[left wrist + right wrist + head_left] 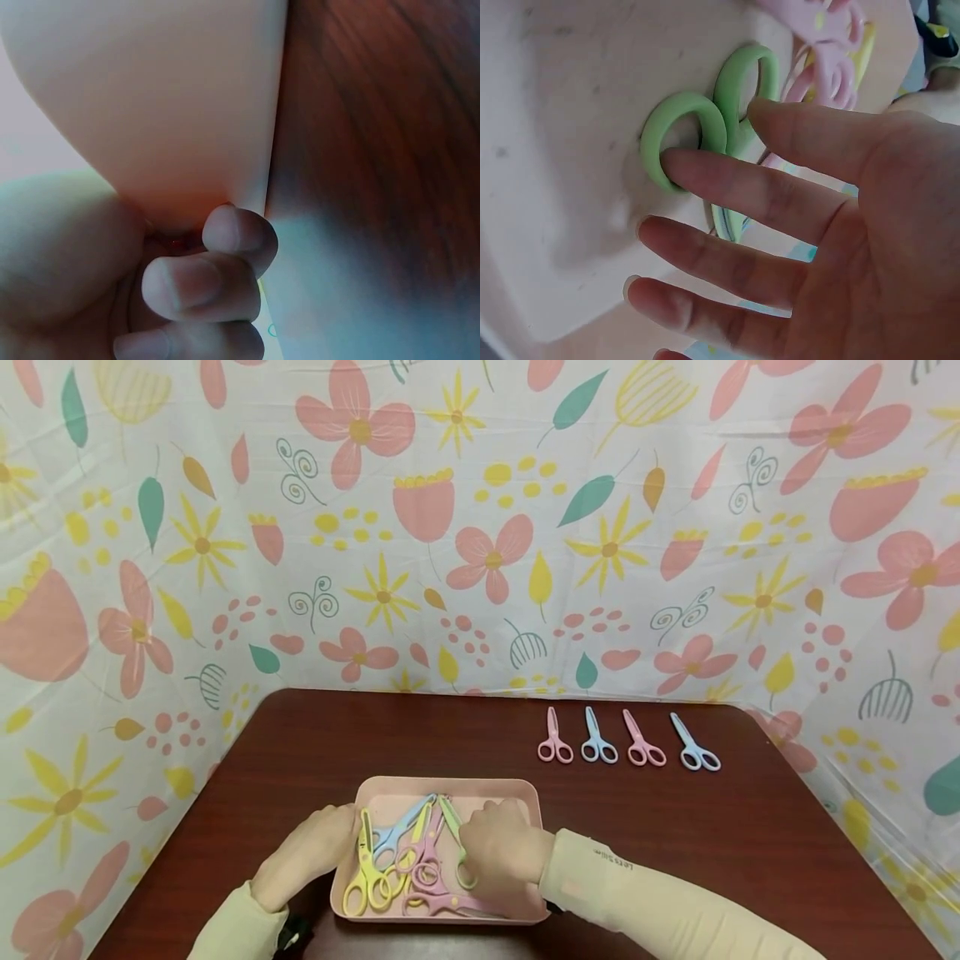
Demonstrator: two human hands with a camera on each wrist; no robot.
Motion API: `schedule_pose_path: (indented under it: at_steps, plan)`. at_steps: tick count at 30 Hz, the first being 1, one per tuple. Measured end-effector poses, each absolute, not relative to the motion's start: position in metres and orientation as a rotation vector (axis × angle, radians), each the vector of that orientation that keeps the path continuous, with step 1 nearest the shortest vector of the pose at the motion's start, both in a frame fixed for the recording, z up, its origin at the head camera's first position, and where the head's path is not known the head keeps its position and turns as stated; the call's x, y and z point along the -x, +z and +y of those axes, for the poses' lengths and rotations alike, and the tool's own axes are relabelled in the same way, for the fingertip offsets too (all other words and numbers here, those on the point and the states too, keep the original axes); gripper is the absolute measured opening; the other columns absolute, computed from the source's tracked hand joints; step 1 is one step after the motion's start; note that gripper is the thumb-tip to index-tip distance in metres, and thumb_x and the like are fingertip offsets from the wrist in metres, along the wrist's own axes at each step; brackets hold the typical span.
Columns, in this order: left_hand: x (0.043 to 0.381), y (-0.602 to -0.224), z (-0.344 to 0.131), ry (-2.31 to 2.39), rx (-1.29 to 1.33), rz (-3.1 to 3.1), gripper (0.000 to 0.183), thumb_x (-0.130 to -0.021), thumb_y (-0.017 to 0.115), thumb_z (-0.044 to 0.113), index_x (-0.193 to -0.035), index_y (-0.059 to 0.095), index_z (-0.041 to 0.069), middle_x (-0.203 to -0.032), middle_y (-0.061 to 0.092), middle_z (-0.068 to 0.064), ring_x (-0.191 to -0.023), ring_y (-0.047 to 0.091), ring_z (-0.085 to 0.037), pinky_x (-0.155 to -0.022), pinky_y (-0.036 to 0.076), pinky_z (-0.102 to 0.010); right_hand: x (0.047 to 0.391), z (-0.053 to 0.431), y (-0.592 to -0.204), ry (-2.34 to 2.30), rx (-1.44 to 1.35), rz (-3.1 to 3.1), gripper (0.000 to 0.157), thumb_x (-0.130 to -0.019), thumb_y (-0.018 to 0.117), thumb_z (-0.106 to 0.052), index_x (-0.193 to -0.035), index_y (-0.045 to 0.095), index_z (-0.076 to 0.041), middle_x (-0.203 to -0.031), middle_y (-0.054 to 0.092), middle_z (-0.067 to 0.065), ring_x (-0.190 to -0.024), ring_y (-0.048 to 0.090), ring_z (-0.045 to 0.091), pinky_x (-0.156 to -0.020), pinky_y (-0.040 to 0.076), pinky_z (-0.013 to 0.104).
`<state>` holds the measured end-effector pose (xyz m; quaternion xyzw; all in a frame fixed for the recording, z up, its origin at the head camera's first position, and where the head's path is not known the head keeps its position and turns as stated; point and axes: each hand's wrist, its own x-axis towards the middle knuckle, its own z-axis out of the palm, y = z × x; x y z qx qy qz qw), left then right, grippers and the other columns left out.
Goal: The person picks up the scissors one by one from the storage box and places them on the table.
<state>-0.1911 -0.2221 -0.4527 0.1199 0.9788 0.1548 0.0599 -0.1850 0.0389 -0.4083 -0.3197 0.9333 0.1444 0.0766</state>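
A pink tray (450, 785) holds several pairs of scissors. My left hand (318, 843) is at its left rim, and the left wrist view has curled fingers (225, 289) against the tray wall. Inside the right half, my right hand (506, 843) is over green scissors (452, 818). In the right wrist view its fingers are extended, with thumb and forefinger at the two green handle rings (656, 139). Yellow scissors (365, 864) lie at the left, beside blue scissors (405, 827). Pink scissors (431, 852) overlap others in the middle; more pink scissors (442, 903) lie near the front wall.
On the brown table (615, 810), pink scissors (553, 739), light-blue scissors (596, 739), more pink scissors (641, 743) and blue scissors (692, 747) stand in a row at the back right, blades pointing away. A flowered curtain (480, 527) hangs behind the table.
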Motion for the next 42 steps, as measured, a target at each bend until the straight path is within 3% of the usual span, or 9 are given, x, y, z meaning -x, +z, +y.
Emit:
schedule_pose_path:
  at_steps: [4, 9, 15, 21, 26, 38, 42]
  plan:
    - [0.191, -0.452, -0.222, 0.471, -0.362, 2.971, 0.023, -0.102, 0.045, 0.011, -0.090, 0.065, 0.006, -0.080, 0.061, -0.008, -0.078, 0.063, -0.030, -0.067, 0.050, -0.045, 0.191, 0.039, -0.414, 0.594, 0.942, 2.854, 0.025, -0.072, 0.071, -0.038, -0.063, 0.059, -0.019, -0.059, 0.054, -0.001, -0.054, 0.050, 0.017, -0.049, 0.044, 0.043]
    - [0.191, -0.452, -0.222, 0.475, -0.359, 2.972, 0.024, -0.102, 0.045, 0.011, -0.090, 0.065, 0.006, -0.077, 0.060, -0.008, -0.076, 0.063, -0.029, -0.066, 0.050, -0.045, 0.199, 0.039, -0.419, 0.715, 0.878, 2.865, 0.020, -0.071, 0.073, -0.030, -0.062, 0.057, -0.021, -0.058, 0.052, -0.004, -0.052, 0.050, 0.013, -0.053, 0.045, 0.043]
    - [0.192, -0.453, -0.222, 0.464, -0.349, 2.965, 0.025, -0.103, 0.044, 0.012, -0.091, 0.065, 0.005, -0.079, 0.061, -0.009, -0.079, 0.064, -0.032, -0.067, 0.050, -0.045, 0.208, 0.041, -0.420, 0.730, 0.805, 2.833, 0.017, -0.075, 0.070, -0.027, -0.064, 0.058, -0.021, -0.059, 0.051, -0.004, -0.051, 0.049, 0.016, -0.047, 0.043, 0.045]
    - [0.192, -0.454, -0.221, 0.458, -0.360, 2.968, 0.025, -0.102, 0.045, 0.012, -0.088, 0.064, 0.006, -0.076, 0.058, -0.007, -0.077, 0.063, -0.029, -0.066, 0.049, -0.044, 0.219, 0.049, -0.422, 0.644, 0.780, 2.863, 0.019, -0.083, 0.070, -0.029, -0.070, 0.063, -0.017, -0.069, 0.058, 0.000, -0.060, 0.055, 0.016, -0.054, 0.046, 0.042]
    - [0.192, -0.454, -0.222, 0.460, -0.355, 2.964, 0.024, -0.102, 0.045, 0.012, -0.090, 0.065, 0.006, -0.076, 0.058, -0.006, -0.077, 0.062, -0.028, -0.067, 0.049, -0.044, 0.224, 0.054, -0.420, 0.555, 0.811, 2.859, 0.019, -0.079, 0.073, -0.028, -0.070, 0.062, -0.016, -0.078, 0.060, 0.002, -0.069, 0.058, 0.019, -0.061, 0.048, 0.043]
    - [0.194, -0.457, -0.221, 0.452, -0.352, 2.956, 0.024, -0.103, 0.045, 0.013, -0.096, 0.066, 0.003, -0.082, 0.062, -0.010, -0.082, 0.064, -0.033, -0.069, 0.050, -0.046, 0.222, 0.071, -0.398, 0.470, 0.892, 2.813, 0.033, -0.075, 0.076, -0.025, -0.057, 0.049, -0.021, -0.061, 0.049, -0.005, -0.053, 0.047, 0.013, -0.053, 0.044, 0.038]
    - [0.193, -0.457, -0.222, 0.464, -0.345, 2.948, 0.026, -0.103, 0.043, 0.013, -0.086, 0.062, 0.007, -0.072, 0.054, -0.005, -0.072, 0.059, -0.025, -0.065, 0.048, -0.042, 0.216, 0.077, -0.386, 0.443, 0.948, 2.796, 0.036, -0.074, 0.075, -0.023, -0.055, 0.044, -0.021, -0.059, 0.044, -0.006, -0.051, 0.040, 0.012, -0.051, 0.042, 0.037]
